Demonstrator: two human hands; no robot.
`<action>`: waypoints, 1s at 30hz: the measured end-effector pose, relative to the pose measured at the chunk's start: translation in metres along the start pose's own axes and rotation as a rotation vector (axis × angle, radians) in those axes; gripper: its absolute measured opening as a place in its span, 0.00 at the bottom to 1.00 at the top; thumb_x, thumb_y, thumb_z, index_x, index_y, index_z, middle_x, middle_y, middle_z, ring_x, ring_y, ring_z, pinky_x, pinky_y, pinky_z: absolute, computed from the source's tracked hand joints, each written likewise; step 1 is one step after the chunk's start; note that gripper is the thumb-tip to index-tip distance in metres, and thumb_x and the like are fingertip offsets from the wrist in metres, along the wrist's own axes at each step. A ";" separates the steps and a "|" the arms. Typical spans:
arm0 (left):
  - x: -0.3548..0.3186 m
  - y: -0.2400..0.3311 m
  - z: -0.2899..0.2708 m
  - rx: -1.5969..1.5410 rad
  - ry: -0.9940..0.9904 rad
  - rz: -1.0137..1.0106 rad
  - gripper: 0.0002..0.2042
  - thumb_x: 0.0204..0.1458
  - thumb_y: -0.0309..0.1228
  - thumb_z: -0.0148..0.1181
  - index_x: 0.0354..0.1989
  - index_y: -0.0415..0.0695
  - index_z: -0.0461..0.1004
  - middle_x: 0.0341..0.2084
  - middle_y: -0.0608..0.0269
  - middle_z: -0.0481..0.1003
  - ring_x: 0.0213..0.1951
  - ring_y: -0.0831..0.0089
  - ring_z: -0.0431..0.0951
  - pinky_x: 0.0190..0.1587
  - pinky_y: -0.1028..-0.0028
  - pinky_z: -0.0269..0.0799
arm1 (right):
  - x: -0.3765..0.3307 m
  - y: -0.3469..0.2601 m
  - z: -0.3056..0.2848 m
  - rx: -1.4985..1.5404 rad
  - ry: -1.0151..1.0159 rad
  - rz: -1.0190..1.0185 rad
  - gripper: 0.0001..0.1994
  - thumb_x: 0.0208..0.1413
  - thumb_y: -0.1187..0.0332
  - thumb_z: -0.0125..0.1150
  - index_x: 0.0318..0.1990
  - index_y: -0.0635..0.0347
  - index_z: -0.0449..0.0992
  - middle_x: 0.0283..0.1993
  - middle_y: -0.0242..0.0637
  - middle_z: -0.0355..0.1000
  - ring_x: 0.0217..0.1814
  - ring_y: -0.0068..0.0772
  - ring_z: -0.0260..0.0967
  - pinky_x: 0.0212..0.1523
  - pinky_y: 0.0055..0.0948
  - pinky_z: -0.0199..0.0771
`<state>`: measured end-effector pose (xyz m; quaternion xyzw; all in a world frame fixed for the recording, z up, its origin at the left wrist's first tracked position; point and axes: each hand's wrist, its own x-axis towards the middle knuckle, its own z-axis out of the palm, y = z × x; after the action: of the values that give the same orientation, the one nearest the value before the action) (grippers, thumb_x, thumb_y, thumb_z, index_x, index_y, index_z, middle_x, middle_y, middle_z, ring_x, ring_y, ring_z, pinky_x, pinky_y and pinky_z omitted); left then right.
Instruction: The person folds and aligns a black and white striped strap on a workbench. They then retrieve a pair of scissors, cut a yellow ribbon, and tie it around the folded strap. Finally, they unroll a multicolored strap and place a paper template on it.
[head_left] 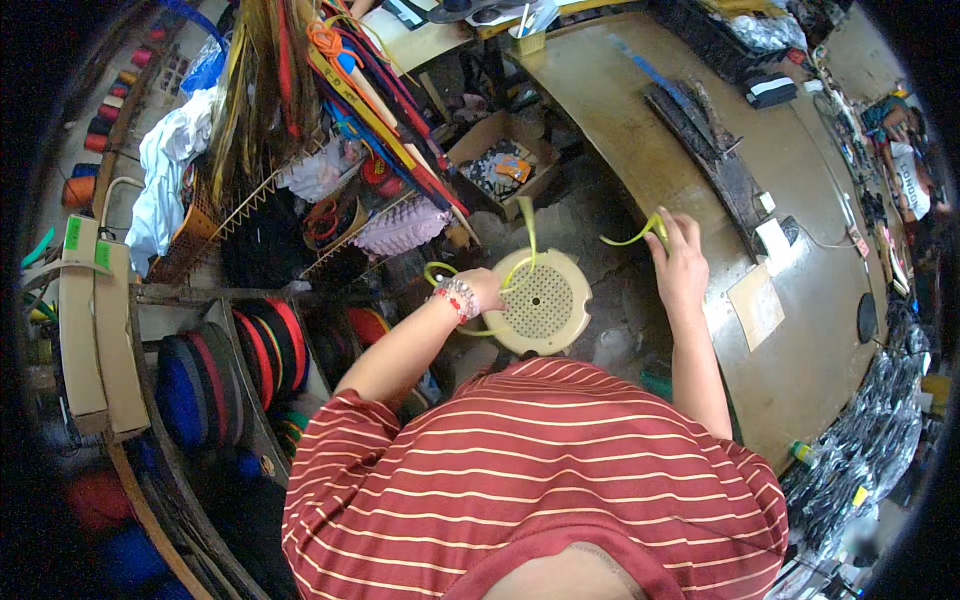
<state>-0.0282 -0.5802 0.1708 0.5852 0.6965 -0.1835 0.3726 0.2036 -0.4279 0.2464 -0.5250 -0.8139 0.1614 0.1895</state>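
Note:
My left hand (483, 290), with a beaded bracelet at the wrist, is closed round a yellow-green strap (531, 240). Loops of the strap stick out on both sides of the hand, and one end stands up past the far rim of a beige round stool (545, 322) with a perforated seat. Beside the table's left edge, my right hand (683, 262) pinches another length of yellow-green strap (632, 239) between thumb and fingers. Whether the two lengths join cannot be made out.
On the right a long brown table (830, 345) carries a dark metal bar (705, 165) and a piece of tan card (755, 306). Rolls of coloured webbing (200, 388) fill a rack at left. Straps hang from above at far left, near an open cardboard box (545, 150).

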 end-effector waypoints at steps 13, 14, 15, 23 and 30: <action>0.004 -0.103 -0.095 -0.965 -0.557 0.553 0.15 0.57 0.42 0.52 0.30 0.42 0.72 0.15 0.78 0.63 0.15 0.86 0.57 0.17 0.81 0.52 | 0.007 -0.129 0.077 0.464 -0.627 -0.471 0.15 0.51 0.61 0.58 0.44 0.58 0.74 0.30 0.51 0.73 0.34 0.53 0.72 0.36 0.42 0.70; 0.008 -0.115 -0.096 -0.997 -0.572 0.591 0.15 0.57 0.42 0.51 0.31 0.41 0.72 0.16 0.77 0.65 0.16 0.85 0.60 0.18 0.82 0.55 | 0.016 -0.133 0.085 0.491 -0.658 -0.450 0.13 0.51 0.61 0.57 0.41 0.59 0.76 0.30 0.52 0.73 0.34 0.53 0.71 0.36 0.42 0.70; 0.012 -0.126 -0.095 -1.060 -0.588 0.641 0.15 0.58 0.42 0.51 0.33 0.40 0.72 0.17 0.75 0.66 0.18 0.85 0.62 0.20 0.82 0.58 | 0.026 -0.134 0.095 0.458 -0.681 -0.499 0.11 0.51 0.63 0.57 0.36 0.59 0.78 0.29 0.50 0.73 0.32 0.49 0.73 0.34 0.39 0.69; 0.034 -0.217 -0.083 -1.389 0.923 0.256 0.20 0.60 0.31 0.46 0.59 0.41 0.54 0.45 0.57 0.68 0.42 0.71 0.74 0.44 0.71 0.73 | 0.145 -0.076 0.193 1.261 0.024 0.460 0.08 0.54 0.69 0.54 0.34 0.63 0.78 0.26 0.35 0.74 0.23 0.28 0.67 0.25 0.30 0.66; 0.028 -0.229 -0.078 -1.422 1.075 0.327 0.22 0.59 0.25 0.44 0.62 0.41 0.51 0.53 0.59 0.64 0.42 0.73 0.72 0.42 0.76 0.73 | 0.138 -0.201 0.258 0.761 -0.141 0.193 0.09 0.51 0.68 0.57 0.35 0.62 0.79 0.32 0.43 0.77 0.35 0.35 0.75 0.38 0.32 0.72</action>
<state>-0.2713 -0.5644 0.1603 0.3152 0.6338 0.6432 0.2920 -0.1315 -0.3979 0.1321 -0.4789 -0.6540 0.5040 0.2981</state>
